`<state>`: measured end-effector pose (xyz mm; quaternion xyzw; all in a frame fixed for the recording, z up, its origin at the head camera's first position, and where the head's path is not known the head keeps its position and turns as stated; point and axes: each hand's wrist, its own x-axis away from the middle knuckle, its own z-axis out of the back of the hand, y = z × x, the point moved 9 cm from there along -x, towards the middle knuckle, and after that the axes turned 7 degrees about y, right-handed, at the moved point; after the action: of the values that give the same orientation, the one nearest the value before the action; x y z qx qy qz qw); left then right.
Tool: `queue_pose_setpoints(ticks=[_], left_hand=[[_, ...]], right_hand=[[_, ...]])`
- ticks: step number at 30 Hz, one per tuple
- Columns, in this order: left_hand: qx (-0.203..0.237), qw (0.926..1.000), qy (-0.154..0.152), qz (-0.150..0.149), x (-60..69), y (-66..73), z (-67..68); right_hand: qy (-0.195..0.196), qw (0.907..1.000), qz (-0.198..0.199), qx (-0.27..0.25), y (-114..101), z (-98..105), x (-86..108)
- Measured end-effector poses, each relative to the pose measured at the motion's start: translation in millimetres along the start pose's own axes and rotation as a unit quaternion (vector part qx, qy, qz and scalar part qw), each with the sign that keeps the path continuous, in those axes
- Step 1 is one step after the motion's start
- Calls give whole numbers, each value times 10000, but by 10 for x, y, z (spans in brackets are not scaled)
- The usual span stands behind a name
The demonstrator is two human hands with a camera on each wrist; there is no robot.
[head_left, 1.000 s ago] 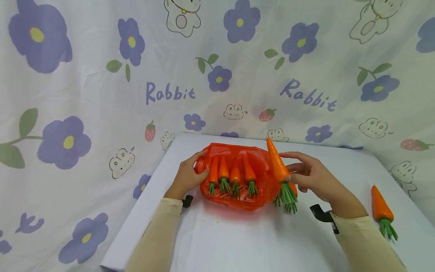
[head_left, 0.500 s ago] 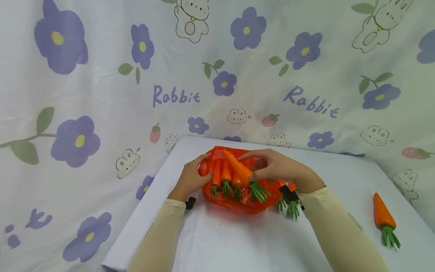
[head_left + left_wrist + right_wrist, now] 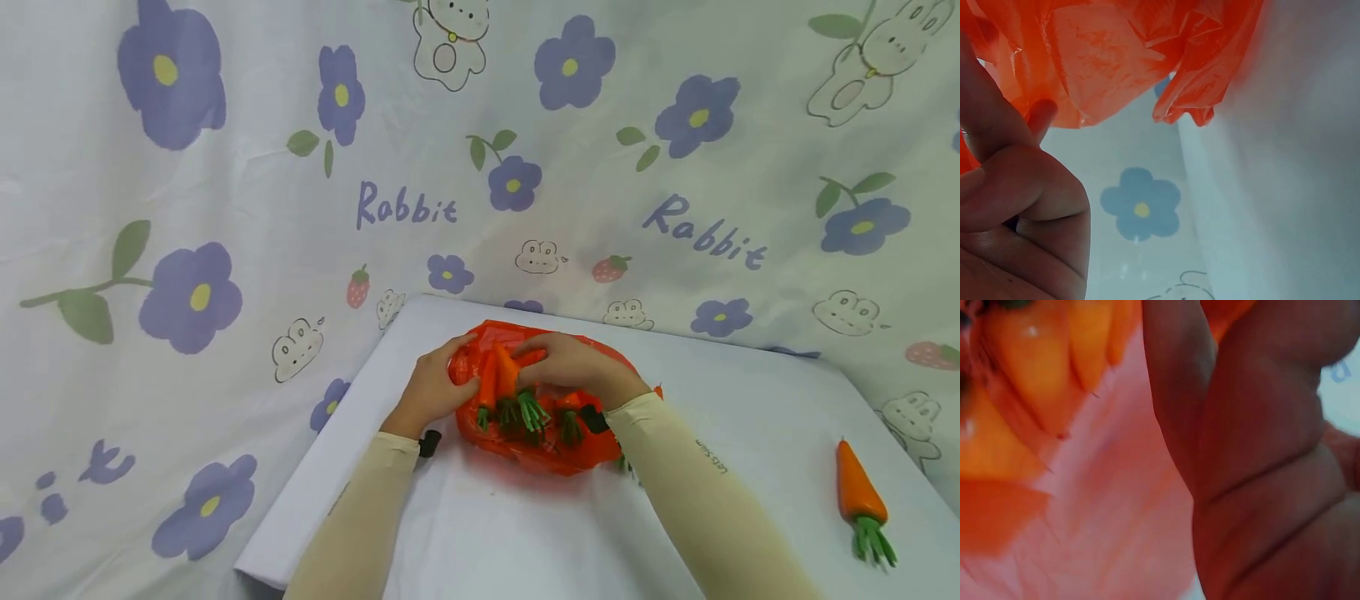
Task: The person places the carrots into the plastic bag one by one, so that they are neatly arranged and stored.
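Observation:
A red plastic bag lies spread on the table with several orange carrots with green tops inside, such as one carrot at its left. My left hand holds the bag's left edge, thumb toward the inside; in the left wrist view the hand is beside crinkled bag film. Reaching in from the right, my right hand pinches a carrot over the others, its fingertips partly hidden. In the right wrist view, carrots lie on the bag left of the hand.
A single carrot lies on the white table at the far right. Beyond the bag's right side, carrot greens show partly behind the right forearm. A flowered curtain hangs behind the table.
My right hand has carried the carrot leftward from the bag's right side and lowered it among the others inside. The left hand has stayed on the bag's edge. The head view has shifted slightly.

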<state>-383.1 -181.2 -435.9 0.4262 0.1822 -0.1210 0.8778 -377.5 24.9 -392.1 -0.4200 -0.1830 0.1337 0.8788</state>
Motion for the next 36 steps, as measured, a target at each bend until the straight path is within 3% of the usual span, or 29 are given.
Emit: queue_pose_setpoints(ticks=[7, 12, 28, 36], left_hand=[[16, 9998, -129, -125, -4, 52, -40], [-27, 9998, -180, -124, -21, 80, -27], [75, 9996, -257, 82, 2, 68, -15], [206, 9992, -247, 231, 29, 44, 1]], right_hand=[[168, 9977, -209, -629, 150, -199, -175], [352, 9930, -145, -1121, 209, -265, -254], [982, 9902, 44, -994, 322, -361, -466], [1119, 9885, 201, -1000, 293, -394, -513]])
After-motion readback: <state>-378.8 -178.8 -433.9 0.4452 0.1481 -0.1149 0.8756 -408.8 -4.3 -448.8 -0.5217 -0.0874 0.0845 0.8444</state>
